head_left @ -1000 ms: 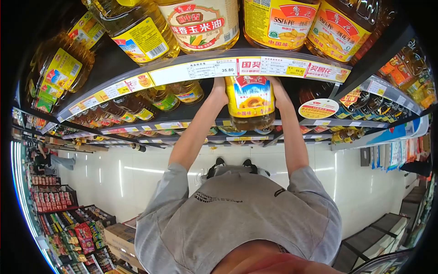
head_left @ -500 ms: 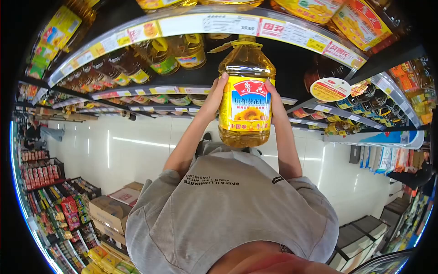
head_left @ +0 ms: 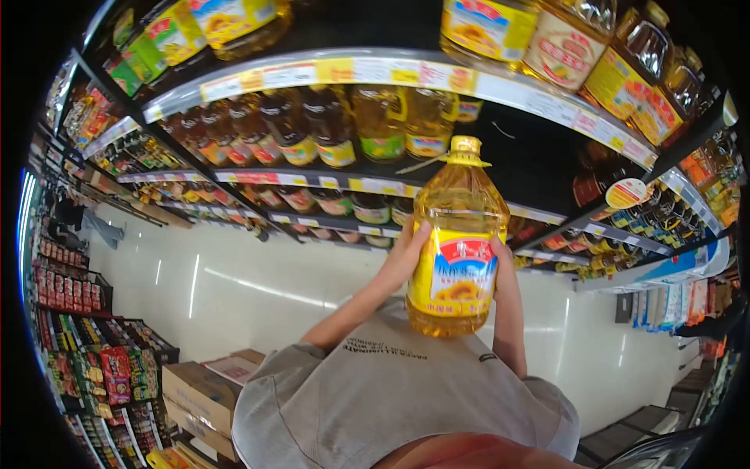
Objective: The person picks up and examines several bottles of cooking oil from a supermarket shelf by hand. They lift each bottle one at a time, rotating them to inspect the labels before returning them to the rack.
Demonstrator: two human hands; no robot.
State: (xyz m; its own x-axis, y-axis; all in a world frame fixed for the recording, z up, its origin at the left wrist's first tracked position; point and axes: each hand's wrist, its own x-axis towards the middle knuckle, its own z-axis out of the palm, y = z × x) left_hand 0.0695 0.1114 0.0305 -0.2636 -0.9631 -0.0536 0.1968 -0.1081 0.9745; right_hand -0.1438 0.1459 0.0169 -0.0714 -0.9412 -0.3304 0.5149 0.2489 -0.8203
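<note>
A large clear bottle of golden oil with a yellow cap and a yellow, red and blue sunflower label is held upright in front of the grey shirt. My left hand and my right hand press on opposite sides of it, thumbs at the label's upper edge. The rest of the fingers are mostly hidden behind the bottle. A thin pale strip sticks out to the left of its neck. Behind the bottle runs a shelf edge with price tags.
Shelves of oil bottles span the top, with a round price sign at the right. Cardboard boxes stand at the lower left beside racks of packaged goods. The pale floor lies below the shelves.
The bottle and both hands sit lower and further right in the view. The view has shifted, showing more of the shelves. Both hands still hold the bottle.
</note>
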